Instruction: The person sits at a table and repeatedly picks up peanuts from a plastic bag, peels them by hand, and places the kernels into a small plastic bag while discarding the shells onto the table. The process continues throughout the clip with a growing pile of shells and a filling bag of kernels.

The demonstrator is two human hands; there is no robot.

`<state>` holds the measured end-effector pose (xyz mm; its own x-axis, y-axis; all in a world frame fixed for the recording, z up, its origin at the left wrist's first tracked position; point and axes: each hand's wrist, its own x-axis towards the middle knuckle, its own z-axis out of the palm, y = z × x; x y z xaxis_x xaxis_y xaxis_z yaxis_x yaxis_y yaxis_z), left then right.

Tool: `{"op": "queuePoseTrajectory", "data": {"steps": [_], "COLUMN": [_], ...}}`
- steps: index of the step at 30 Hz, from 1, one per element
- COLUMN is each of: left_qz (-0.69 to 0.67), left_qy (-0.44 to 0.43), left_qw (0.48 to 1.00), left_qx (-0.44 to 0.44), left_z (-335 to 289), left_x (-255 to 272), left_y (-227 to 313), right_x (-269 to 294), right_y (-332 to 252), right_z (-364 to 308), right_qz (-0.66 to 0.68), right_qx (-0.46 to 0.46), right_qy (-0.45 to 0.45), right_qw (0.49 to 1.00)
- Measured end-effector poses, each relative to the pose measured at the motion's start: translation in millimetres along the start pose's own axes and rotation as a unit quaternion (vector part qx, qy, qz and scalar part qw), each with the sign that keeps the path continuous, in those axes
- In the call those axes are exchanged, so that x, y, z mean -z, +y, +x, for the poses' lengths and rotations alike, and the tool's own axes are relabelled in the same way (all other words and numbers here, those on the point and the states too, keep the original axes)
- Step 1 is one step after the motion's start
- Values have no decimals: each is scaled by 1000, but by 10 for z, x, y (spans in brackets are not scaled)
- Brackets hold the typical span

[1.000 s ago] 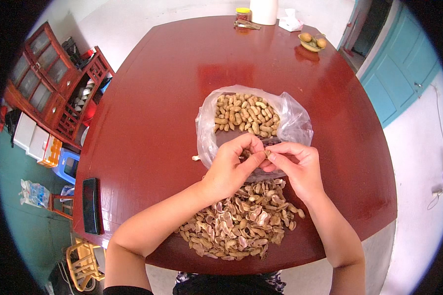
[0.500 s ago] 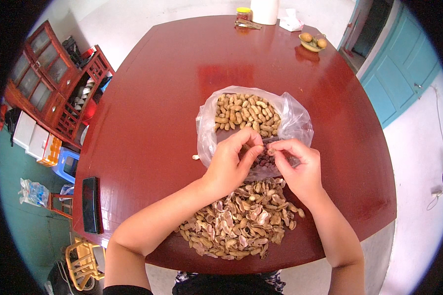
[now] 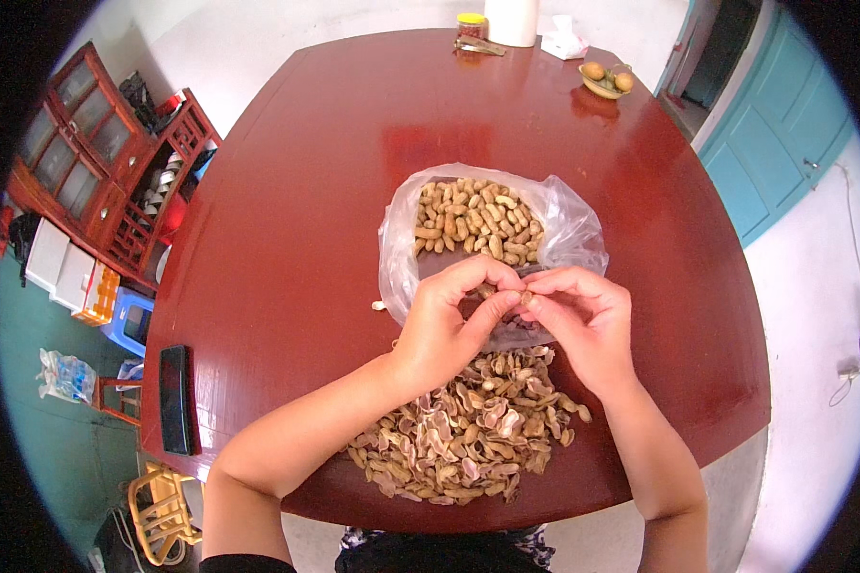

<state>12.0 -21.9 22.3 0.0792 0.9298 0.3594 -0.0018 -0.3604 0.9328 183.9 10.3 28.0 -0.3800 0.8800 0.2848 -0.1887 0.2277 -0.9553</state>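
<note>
My left hand (image 3: 454, 315) and my right hand (image 3: 591, 320) meet fingertip to fingertip over the near side of a clear plastic bag (image 3: 575, 229). Between their pinched thumbs and forefingers is a small peanut (image 3: 526, 298), partly covered by the fingers. Another tan piece, seemingly peanut or shell, shows inside the curl of my left fingers. Unshelled peanuts (image 3: 478, 218) fill the far part of the opened bag. Dark reddish kernels below my fingers are mostly hidden. Closer to me, a broad heap of split peanut shells (image 3: 463, 430) lies on the table between my forearms.
The red-brown table (image 3: 287, 220) has a black phone (image 3: 176, 399) by its left edge. Along the far edge stand a yellow-lidded jar (image 3: 470, 26), a white cylinder (image 3: 512, 21), a tissue pack (image 3: 565, 40) and a small bowl (image 3: 604, 88) with round brownish items.
My hands have drawn together, the right shifting slightly, so the fingertips now touch around the peanut. They cover more of the dark kernels than before.
</note>
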Motion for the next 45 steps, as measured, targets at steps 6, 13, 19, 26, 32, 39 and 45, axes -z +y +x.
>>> {"op": "queuePoseTrajectory", "data": {"steps": [6,13,19,26,32,39,45], "left_qz": [103,-249,-144,-67,-90,-124,120], "left_qy": [24,-24,-40,-115,-3,42,37], "left_qw": [991,960,987,991,995,989,989], "left_qx": [-87,129,59,-19,46,74,-80], "left_z": [48,111,73,7,10,26,12], "left_x": [71,234,101,-32,-32,50,15], "left_y": [-120,-172,-110,31,28,-103,41], "right_x": [129,154,124,12,46,23,37], "right_y": [-213,-354,-266,-95,-78,-127,-92], "right_z": [44,7,21,8,11,28,11], "right_qz": [16,-46,-109,-158,-81,-69,-81], "right_qx": [-126,-151,-106,35,-43,-63,-86], "right_qy": [-52,-246,-148,-56,-38,-42,-57], "right_qw": [991,956,977,985,995,995,991]}}
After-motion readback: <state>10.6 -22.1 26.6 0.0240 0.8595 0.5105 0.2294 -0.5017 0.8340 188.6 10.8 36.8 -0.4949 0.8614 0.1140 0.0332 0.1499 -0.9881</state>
